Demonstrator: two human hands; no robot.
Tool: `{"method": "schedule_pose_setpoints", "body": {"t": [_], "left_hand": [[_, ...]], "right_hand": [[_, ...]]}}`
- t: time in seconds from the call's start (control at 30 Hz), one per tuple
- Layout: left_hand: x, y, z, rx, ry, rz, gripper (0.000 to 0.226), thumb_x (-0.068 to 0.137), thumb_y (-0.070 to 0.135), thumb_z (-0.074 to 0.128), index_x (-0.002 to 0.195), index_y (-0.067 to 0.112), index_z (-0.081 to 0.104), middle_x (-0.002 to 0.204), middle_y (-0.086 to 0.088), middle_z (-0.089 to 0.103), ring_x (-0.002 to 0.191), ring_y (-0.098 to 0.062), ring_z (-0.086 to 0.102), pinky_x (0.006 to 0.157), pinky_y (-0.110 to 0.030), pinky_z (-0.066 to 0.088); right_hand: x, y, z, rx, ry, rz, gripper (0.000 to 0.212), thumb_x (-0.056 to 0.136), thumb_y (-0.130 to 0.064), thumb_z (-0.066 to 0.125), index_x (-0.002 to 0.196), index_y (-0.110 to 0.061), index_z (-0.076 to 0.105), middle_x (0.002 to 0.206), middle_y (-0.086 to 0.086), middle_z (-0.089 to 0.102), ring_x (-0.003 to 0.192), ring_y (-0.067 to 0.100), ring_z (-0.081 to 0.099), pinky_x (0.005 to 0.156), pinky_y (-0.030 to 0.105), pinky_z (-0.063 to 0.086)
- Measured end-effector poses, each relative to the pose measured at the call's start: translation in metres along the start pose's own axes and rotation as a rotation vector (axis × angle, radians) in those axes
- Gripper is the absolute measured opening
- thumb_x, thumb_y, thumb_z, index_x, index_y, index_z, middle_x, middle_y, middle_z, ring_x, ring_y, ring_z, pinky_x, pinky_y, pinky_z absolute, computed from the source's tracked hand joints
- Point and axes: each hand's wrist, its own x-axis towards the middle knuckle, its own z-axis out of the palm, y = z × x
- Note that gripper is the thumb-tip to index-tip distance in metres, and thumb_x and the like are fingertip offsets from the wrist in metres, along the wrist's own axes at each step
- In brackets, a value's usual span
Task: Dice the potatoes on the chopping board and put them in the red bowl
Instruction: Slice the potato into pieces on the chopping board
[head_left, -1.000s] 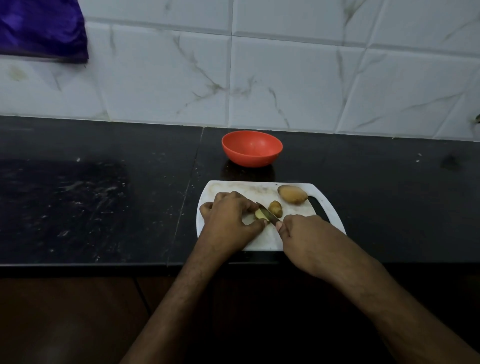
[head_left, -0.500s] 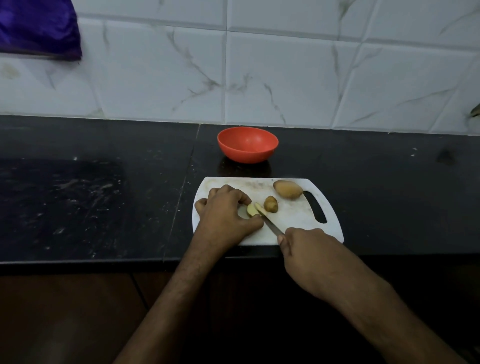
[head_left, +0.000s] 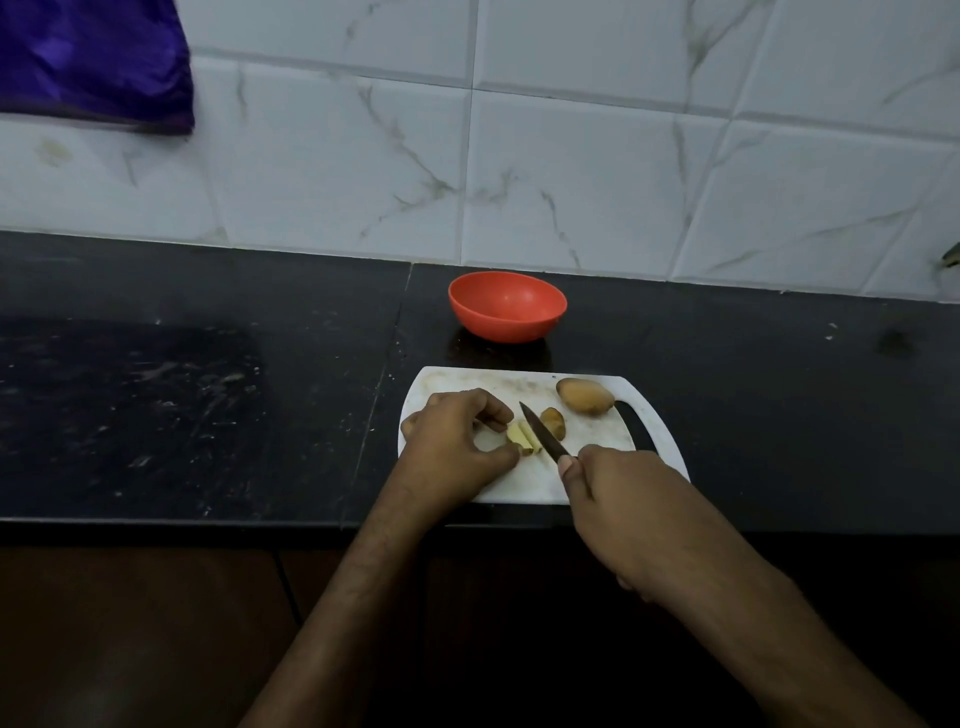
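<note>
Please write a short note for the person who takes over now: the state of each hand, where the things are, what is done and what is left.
Left hand: pinches the sliced potato piece on the chopping board.
Right hand: grips the knife, blade beside the slices.
Also on the board: a small potato piece and a whole potato.
Red bowl stands behind the board, with nothing visible inside.
Done: one piece cut into slices.
Left: dice everything, then move it into the bowl.

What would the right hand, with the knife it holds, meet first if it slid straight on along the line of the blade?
Probably the left hand: the right hand aims the knife up-left, its tip near those curled fingers, just past the cut potato strips. Depth is unclear, so it might pass beside them.
</note>
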Motion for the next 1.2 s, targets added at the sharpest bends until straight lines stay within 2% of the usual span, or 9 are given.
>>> {"method": "schedule_pose_setpoints", "body": {"t": [0.1, 0.17, 0.5, 0.7, 0.83, 0.9, 1.03, 1.13, 1.2], "left_hand": [[-0.001, 0.001, 0.001, -0.004, 0.019, -0.005, 0.018, 0.076, 0.036, 0.082, 0.090, 0.035, 0.071, 0.093, 0.026, 0.067, 0.105, 0.000, 0.056, 0.106, -0.046, 0.040], [0.000, 0.001, 0.001, 0.003, 0.018, -0.003, 0.017, 0.076, 0.036, 0.082, 0.090, 0.034, 0.073, 0.092, 0.027, 0.067, 0.104, 0.000, 0.057, 0.105, -0.045, 0.041], [0.003, -0.001, 0.003, -0.033, 0.031, -0.026, 0.014, 0.076, 0.033, 0.084, 0.088, 0.031, 0.077, 0.091, 0.023, 0.070, 0.097, 0.002, 0.062, 0.105, -0.044, 0.041], [0.003, -0.001, 0.003, -0.009, 0.033, -0.034, 0.012, 0.077, 0.034, 0.083, 0.088, 0.032, 0.077, 0.090, 0.022, 0.071, 0.097, 0.002, 0.060, 0.107, -0.042, 0.037], [0.002, -0.001, 0.003, -0.001, 0.047, -0.036, 0.014, 0.075, 0.033, 0.081, 0.088, 0.031, 0.076, 0.089, 0.022, 0.069, 0.096, 0.003, 0.060, 0.104, -0.042, 0.040], [0.001, 0.001, 0.003, 0.007, 0.051, -0.039, 0.019, 0.076, 0.031, 0.079, 0.095, 0.031, 0.074, 0.092, 0.022, 0.069, 0.100, 0.003, 0.058, 0.103, -0.037, 0.036], [0.000, 0.004, 0.003, 0.042, 0.071, -0.047, 0.026, 0.083, 0.024, 0.073, 0.108, 0.030, 0.069, 0.104, 0.019, 0.066, 0.113, -0.003, 0.054, 0.091, -0.027, 0.022], [0.001, 0.002, 0.003, 0.025, 0.065, -0.058, 0.028, 0.084, 0.021, 0.071, 0.109, 0.030, 0.068, 0.105, 0.019, 0.066, 0.113, -0.005, 0.055, 0.100, -0.031, 0.031], [0.000, 0.000, 0.003, -0.023, 0.065, -0.048, 0.027, 0.084, 0.019, 0.070, 0.108, 0.031, 0.069, 0.103, 0.021, 0.065, 0.112, -0.005, 0.056, 0.106, -0.041, 0.039]], "right_hand": [[0.008, -0.001, 0.009, -0.011, -0.008, 0.004, 0.040, 0.106, -0.044, 0.025, 0.103, -0.019, 0.056, 0.089, 0.000, 0.060, 0.079, 0.016, 0.058, 0.068, 0.030, 0.044], [0.012, -0.002, 0.012, -0.008, -0.050, 0.010, 0.040, 0.106, -0.043, 0.026, 0.108, -0.019, 0.057, 0.092, -0.001, 0.059, 0.084, 0.016, 0.057, 0.070, 0.030, 0.043], [0.015, -0.007, 0.013, -0.043, -0.067, -0.009, 0.042, 0.106, -0.044, 0.025, 0.111, -0.019, 0.058, 0.094, 0.000, 0.059, 0.088, 0.017, 0.058, 0.076, 0.031, 0.048], [0.022, -0.007, 0.013, -0.008, -0.113, -0.012, 0.038, 0.105, -0.045, 0.025, 0.105, -0.022, 0.055, 0.086, -0.002, 0.053, 0.082, 0.016, 0.056, 0.070, 0.033, 0.043], [0.025, -0.016, 0.019, -0.063, -0.102, -0.025, 0.035, 0.106, -0.039, 0.028, 0.116, -0.020, 0.055, 0.088, -0.002, 0.048, 0.084, 0.016, 0.053, 0.072, 0.033, 0.044], [0.022, -0.016, 0.021, -0.088, -0.091, -0.030, 0.034, 0.106, -0.038, 0.028, 0.118, -0.020, 0.054, 0.087, -0.003, 0.046, 0.084, 0.016, 0.052, 0.072, 0.032, 0.044], [0.006, -0.005, 0.015, -0.029, -0.149, -0.019, 0.035, 0.106, -0.043, 0.027, 0.104, -0.022, 0.054, 0.084, -0.004, 0.052, 0.079, 0.013, 0.054, 0.071, 0.032, 0.046], [-0.002, 0.003, 0.008, -0.053, -0.158, -0.014, 0.035, 0.105, -0.047, 0.027, 0.087, -0.025, 0.047, 0.082, -0.005, 0.055, 0.075, 0.011, 0.054, 0.064, 0.028, 0.044], [-0.007, 0.006, 0.005, -0.059, -0.124, -0.015, 0.039, 0.104, -0.049, 0.028, 0.076, -0.027, 0.044, 0.079, -0.006, 0.054, 0.072, 0.010, 0.053, 0.062, 0.028, 0.042]]}}
